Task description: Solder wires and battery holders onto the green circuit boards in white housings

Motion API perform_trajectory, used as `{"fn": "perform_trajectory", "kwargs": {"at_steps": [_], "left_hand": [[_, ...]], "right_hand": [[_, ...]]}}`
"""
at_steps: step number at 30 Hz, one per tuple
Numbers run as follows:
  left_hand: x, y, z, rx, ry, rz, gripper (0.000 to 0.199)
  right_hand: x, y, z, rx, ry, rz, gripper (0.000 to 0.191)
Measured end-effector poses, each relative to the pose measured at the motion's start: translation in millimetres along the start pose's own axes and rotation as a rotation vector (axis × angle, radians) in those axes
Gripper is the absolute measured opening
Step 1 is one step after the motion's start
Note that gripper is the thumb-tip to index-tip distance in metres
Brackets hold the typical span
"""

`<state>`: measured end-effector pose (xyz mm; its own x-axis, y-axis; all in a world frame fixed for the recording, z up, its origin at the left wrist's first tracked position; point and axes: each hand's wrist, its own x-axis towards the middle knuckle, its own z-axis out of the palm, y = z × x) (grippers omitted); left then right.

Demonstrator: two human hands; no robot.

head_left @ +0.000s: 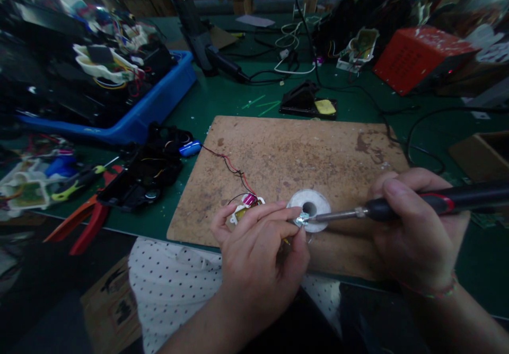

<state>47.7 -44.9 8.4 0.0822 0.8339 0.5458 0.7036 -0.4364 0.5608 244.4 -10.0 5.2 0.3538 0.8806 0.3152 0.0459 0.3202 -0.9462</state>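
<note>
My left hand [264, 242] pinches a small circuit board [302, 219] between thumb and fingers at the board's front part. Wrapped round the black handle of a soldering iron [382, 209], my right hand [421, 232] holds it nearly level, and its metal tip meets the small board. Just behind the small board lies a white solder spool [318, 200]. A white-edged part with a pink-striped piece [249, 200] shows beyond my left fingers, partly hidden by them. Red and black wires [234, 169] run from it to a blue cylinder [190, 148].
Under the work is a brown board [286, 152]. Behind it stand a black iron stand with a yellow sponge [325, 107] and a red box [423, 57]. At left are a blue crate [151, 99], black housings [147, 174] and red-handled pliers [93, 221].
</note>
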Motion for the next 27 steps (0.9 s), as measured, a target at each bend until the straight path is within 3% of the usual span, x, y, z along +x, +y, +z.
{"fn": "perform_trajectory", "kwargs": {"at_steps": [7, 13, 15, 17, 20, 22, 24, 27], "left_hand": [[0, 0, 0.2, 0.004, -0.009, 0.003, 0.013], [0, 0, -0.1, 0.013, -0.005, 0.018, 0.014], [-1, 0, -0.2, 0.010, -0.015, 0.009, 0.014], [-1, -1, -0.1, 0.005, -0.022, 0.001, 0.013], [-2, -1, -0.3, -0.008, -0.021, 0.002, 0.013], [-1, -2, -0.8, -0.021, -0.023, 0.000, 0.012], [-1, -3, -1.4, -0.043, -0.030, -0.018, 0.011], [0, -4, -1.8, -0.087, -0.046, -0.050, 0.012]], "right_hand": [[3, -6, 6, 0.002, 0.130, 0.024, 0.025], [-3, 1, 8, -0.140, 0.163, -0.196, 0.040], [-6, 1, 6, -0.198, 0.061, -0.214, 0.030], [-8, -2, 5, -0.244, -0.130, -0.174, 0.022], [-11, -6, 7, -0.255, -0.408, -0.136, 0.051], [-13, -6, 10, -0.246, -0.554, -0.121, 0.058], [-14, -4, 11, -0.279, -0.630, -0.093, 0.052], [-16, -2, 12, -0.305, -0.624, -0.046, 0.045]]}}
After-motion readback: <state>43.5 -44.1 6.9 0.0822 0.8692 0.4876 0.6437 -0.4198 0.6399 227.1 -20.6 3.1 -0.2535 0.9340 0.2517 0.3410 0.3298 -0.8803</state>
